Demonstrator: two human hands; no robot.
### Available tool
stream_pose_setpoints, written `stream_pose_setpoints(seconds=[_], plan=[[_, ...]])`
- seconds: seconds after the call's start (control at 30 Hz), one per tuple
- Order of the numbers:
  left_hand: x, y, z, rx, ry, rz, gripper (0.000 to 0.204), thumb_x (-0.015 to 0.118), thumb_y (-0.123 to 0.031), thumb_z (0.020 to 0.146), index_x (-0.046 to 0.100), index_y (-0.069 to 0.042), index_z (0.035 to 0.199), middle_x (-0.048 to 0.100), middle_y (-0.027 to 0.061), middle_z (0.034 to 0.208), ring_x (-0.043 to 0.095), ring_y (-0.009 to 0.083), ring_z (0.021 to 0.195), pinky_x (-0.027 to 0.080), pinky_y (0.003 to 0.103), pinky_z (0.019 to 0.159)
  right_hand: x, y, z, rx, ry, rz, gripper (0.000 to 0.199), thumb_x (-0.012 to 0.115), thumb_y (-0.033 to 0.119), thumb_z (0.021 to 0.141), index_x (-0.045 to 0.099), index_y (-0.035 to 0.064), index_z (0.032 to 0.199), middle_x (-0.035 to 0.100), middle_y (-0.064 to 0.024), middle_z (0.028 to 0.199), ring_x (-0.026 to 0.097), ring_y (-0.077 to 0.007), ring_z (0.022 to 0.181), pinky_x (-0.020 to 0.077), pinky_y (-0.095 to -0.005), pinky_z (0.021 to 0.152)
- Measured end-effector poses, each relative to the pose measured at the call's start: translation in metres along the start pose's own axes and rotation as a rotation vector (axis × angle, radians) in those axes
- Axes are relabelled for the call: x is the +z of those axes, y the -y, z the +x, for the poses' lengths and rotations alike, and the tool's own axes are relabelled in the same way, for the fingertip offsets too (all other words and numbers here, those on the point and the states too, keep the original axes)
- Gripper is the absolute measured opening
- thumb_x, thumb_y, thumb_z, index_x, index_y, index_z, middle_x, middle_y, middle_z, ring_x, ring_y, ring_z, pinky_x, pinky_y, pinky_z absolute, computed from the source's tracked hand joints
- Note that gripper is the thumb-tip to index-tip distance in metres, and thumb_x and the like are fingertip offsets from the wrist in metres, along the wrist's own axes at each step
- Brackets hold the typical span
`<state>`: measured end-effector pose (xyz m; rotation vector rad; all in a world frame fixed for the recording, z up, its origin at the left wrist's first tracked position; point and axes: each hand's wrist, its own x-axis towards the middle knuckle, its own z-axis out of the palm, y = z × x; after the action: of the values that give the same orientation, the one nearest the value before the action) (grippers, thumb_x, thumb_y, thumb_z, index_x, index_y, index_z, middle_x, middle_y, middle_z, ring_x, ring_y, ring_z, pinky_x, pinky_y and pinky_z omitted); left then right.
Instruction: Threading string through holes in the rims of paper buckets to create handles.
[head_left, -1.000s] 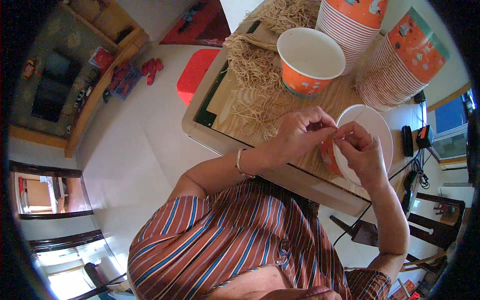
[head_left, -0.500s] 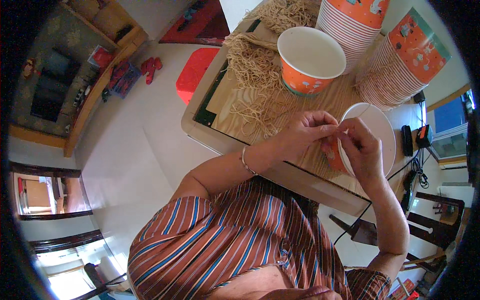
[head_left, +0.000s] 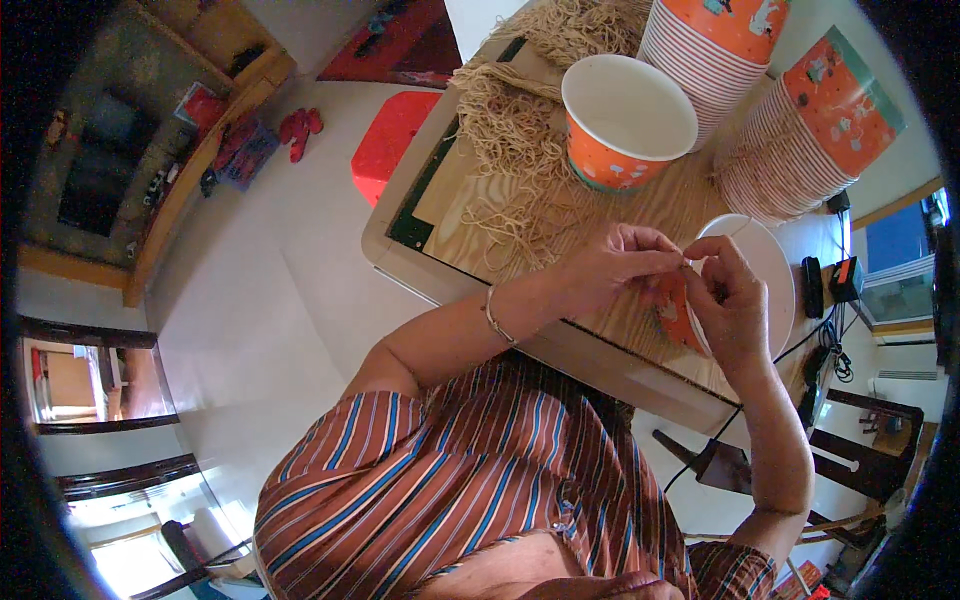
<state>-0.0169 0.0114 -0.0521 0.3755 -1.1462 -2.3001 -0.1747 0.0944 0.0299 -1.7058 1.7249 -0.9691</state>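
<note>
Head view looks down on a person in a striped shirt bent over a wooden tabletop (head_left: 640, 330). Both hands meet near the tabletop's near edge, toward its right end. The left hand (head_left: 610, 265) has its fingers (head_left: 665, 250) pinched narrow, thumb against forefinger, on what looks like a thin pale string; the strand itself is too fine to follow. The right hand (head_left: 730, 305) mirrors it, its fingers (head_left: 715, 262) drawn close together and almost touching the left ones at the same spot. Under the right palm sits an orange paper cup (head_left: 672, 312) lying tilted, its white mouth turned to the right; the right hand rests against its rim. A thin bracelet (head_left: 493, 316) circles the left wrist.

Farther back on the tabletop, a second orange cup (head_left: 622, 125) stands upright and open. Behind it, at the far edge, two tall stacks of cups (head_left: 790, 120) lean over. A tangled heap of tan string (head_left: 510, 150) spreads along the left part of the tabletop, up to the far left corner.
</note>
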Motion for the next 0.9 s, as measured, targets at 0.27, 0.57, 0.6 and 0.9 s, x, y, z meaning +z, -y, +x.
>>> stream_pose_setpoints(seconds=[0.27, 0.57, 0.6, 0.9], plan=[[0.003, 0.006, 0.002, 0.047, 0.078, 0.024, 0.021, 0.062, -0.012, 0.090, 0.060, -0.002, 0.108, 0.065, 0.0026, 0.092, 0.061, 0.0098, 0.074, 0.050, 0.024, 0.066, 0.000, -0.009, 0.003, 0.053, -0.026, 0.097, 0.011, 0.066, 0.007, 0.085, 0.056, 0.0066, 0.089, 0.048, 0.0030, 0.057, 0.040, -0.0027, 0.053, 0.0321, -0.0230, 0.047], [0.002, -0.007, 0.003, 0.119, 0.067, 0.301, 0.015, 0.066, -0.011, 0.088, 0.065, -0.002, 0.099, 0.062, 0.0012, 0.090, 0.058, 0.0082, 0.079, 0.049, 0.023, 0.069, -0.007, -0.005, 0.001, 0.259, 0.075, 0.301, 0.011, 0.065, 0.005, 0.085, 0.054, 0.0060, 0.086, 0.057, 0.0014, 0.064, 0.049, -0.0039, 0.057, 0.0384, -0.0220, 0.052], [0.001, -0.008, 0.004, 0.121, 0.075, 0.315, 0.014, 0.067, -0.012, 0.088, 0.066, -0.002, 0.097, 0.061, 0.0008, 0.088, 0.058, 0.0078, 0.080, 0.048, 0.023, 0.070, -0.007, -0.006, 0.001, 0.259, 0.075, 0.302, 0.011, 0.065, 0.005, 0.085, 0.054, 0.0060, 0.086, 0.057, 0.0014, 0.064, 0.049, -0.0039, 0.057, 0.0384, -0.0220, 0.052], [-0.005, -0.006, 0.011, 0.267, 0.161, 0.437, 0.011, 0.064, -0.011, 0.090, 0.065, -0.002, 0.095, 0.059, 0.0011, 0.086, 0.057, 0.0094, 0.079, 0.048, 0.025, 0.070, -0.017, 0.004, -0.001, 0.395, 0.138, 0.424, 0.010, 0.064, 0.012, 0.088, 0.055, 0.0081, 0.085, 0.050, 0.0035, 0.061, 0.040, -0.0037, 0.045, 0.0290, -0.0217, 0.035]])
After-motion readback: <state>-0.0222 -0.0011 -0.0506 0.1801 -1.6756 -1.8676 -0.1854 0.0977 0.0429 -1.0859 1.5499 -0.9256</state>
